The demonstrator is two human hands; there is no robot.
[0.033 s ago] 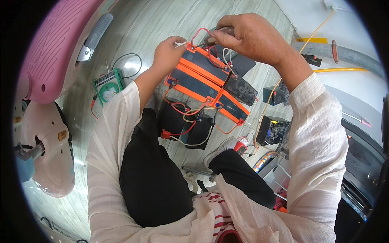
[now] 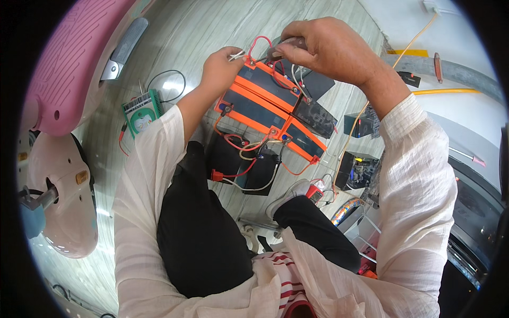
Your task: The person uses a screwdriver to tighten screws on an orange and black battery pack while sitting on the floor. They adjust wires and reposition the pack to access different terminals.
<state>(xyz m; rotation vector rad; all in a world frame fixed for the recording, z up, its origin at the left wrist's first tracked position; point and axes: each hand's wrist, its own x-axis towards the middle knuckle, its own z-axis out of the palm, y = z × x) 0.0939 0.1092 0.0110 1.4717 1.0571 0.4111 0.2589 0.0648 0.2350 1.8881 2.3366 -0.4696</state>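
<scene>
My left hand [image 2: 220, 70] is closed, its thumb and fingers pinching a thin white wire [image 2: 238, 54] at the top left corner of the orange and dark grey batteries [image 2: 254, 108]. Across from it, my right hand [image 2: 326, 50] wraps round a dark, rounded object [image 2: 290, 47] whose kind I cannot make out. A red wire [image 2: 258, 38] loops up from a battery terminal toward that object. More red and white wires link the terminals. Black batteries [image 2: 262, 172] stand nearer to me, joined by red, white and yellowish wires.
A green and white box with leads [image 2: 142, 114] lies on the floor at left, beside a pink scooter part [image 2: 79, 63]. On the right are an open black box of parts [image 2: 356, 170], a small red device [image 2: 315, 192], a yellow cable [image 2: 445, 91] and a grey pipe [image 2: 461, 73].
The dark object in my right hand has shifted slightly, and the red loop has moved a little left. Two white wire ends now show spread at my left fingertips.
</scene>
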